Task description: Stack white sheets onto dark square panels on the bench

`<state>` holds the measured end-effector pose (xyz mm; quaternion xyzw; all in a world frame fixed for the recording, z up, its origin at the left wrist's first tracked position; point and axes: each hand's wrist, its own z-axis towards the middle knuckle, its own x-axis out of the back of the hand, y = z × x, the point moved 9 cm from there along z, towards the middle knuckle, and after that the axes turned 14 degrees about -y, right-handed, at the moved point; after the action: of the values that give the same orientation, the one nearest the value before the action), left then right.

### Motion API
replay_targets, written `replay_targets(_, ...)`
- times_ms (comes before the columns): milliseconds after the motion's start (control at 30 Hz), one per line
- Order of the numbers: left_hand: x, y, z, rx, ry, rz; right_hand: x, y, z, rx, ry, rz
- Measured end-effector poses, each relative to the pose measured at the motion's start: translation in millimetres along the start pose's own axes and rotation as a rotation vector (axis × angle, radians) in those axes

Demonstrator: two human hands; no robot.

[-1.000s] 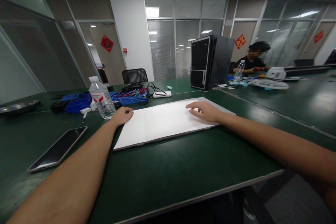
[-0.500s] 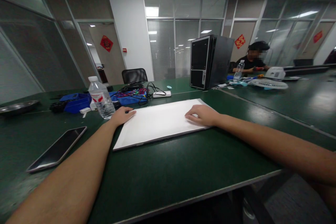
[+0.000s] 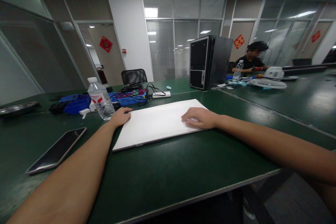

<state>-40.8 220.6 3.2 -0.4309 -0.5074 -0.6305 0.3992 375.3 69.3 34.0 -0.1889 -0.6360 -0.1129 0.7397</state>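
A flat white rectangular panel with a thin dark front edge lies on the green table in front of me. At its far left side, my left hand grips the edge, thumb on top and the other fingers mostly hidden. My right hand rests palm down over the right part of the panel, fingers stretched out and a little apart on the white surface. Just beyond my left hand stands a capped clear plastic bottle. To the left of my left forearm lies a dark-screened phone.
Blue bins and tangled cables sit behind the bottle, beside a white power strip. A black computer tower stands further back. A white fan lies at right, near a seated person. A metal dish is far left.
My right hand has shifted slightly left, its fingers now flatter on the panel. My left thumb has drawn back a little towards the panel's left edge.
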Motion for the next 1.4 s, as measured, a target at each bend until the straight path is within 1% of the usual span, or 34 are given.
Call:
replay_targets(267,3.0,2,-2,0.006,-0.004,-0.007,0,-13,1,0.077,-0.051,0.002)
replay_targets(467,1.7,4,-2,-0.003,0.000,-0.006,-5,-18,1,0.116,-0.110,0.006)
replay_targets(900,-3.2,-6,5,-0.006,-0.016,-0.002,-5,-24,1,0.134,-0.122,0.035)
replay_targets(1400,0.0,3,-1,-0.057,-0.023,-0.003,-5,-26,3,0.155,-0.092,0.040)
